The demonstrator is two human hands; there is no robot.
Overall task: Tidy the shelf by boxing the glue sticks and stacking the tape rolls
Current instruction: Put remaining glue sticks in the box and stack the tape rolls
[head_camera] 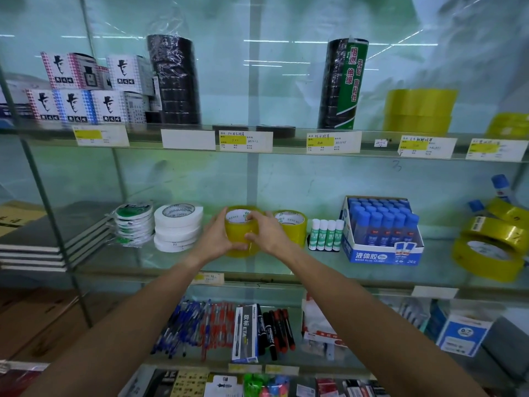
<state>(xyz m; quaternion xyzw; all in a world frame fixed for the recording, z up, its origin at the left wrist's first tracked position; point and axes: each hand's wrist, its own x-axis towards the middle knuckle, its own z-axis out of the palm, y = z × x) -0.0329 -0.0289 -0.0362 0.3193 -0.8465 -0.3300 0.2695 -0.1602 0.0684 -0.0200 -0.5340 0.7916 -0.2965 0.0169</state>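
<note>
On mid glass shelf (286, 270), L hand (218, 239) & R hand (267, 234) both wrap grip round yellow tape stack (240, 239), just beside 2nd yellow roll (292, 226); glue-stick box (382, 253) to the R.

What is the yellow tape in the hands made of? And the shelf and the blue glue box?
The yellow tape roll, gripped by the left hand and right hand, looks like glossy see-through plastic film on a white, probably cardboard, core. The shelf seems glass: lower goods show through. The blue glue box looks like printed cardboard with folded edges.
</note>
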